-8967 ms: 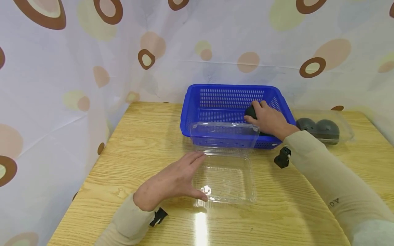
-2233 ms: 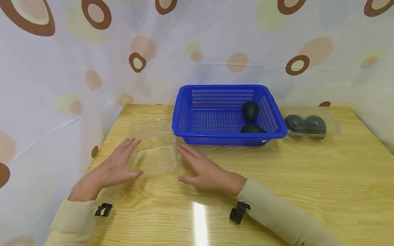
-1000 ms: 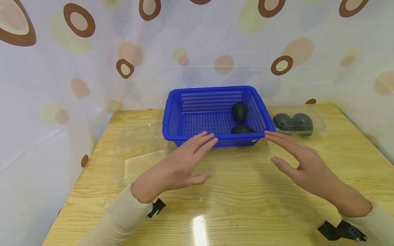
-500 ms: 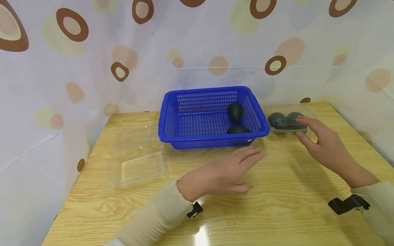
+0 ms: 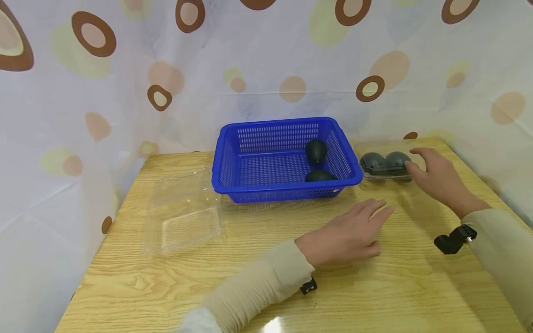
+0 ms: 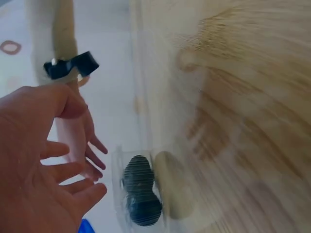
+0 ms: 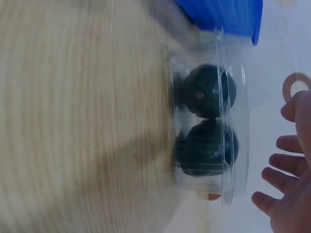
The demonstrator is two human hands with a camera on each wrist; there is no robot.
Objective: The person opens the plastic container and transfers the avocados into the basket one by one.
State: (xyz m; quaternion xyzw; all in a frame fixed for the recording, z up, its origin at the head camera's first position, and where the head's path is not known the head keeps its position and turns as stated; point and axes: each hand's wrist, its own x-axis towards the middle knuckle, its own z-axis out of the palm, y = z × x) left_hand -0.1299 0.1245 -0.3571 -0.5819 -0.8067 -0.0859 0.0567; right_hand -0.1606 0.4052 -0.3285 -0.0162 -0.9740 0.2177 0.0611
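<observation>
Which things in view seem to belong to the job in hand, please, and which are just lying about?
Likely the job: filled clear box, nearest the right hand; two dark fruits inside; blue basket; two similar fruits in it; open clear container.

Probably just surroundings: patterned curtain; wooden table.

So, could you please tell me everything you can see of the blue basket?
The blue basket is rectangular and open-topped, plastic by its look, with a wide rim and rows of slots through walls and base. A white mark shows on its front wall, toward the right. It stands upright on the wooden table. Two dark green, avocado-like fruits lie in its right part, the nearer partly hidden by the front rim. Neither the left hand nor the right hand touches it.
</observation>
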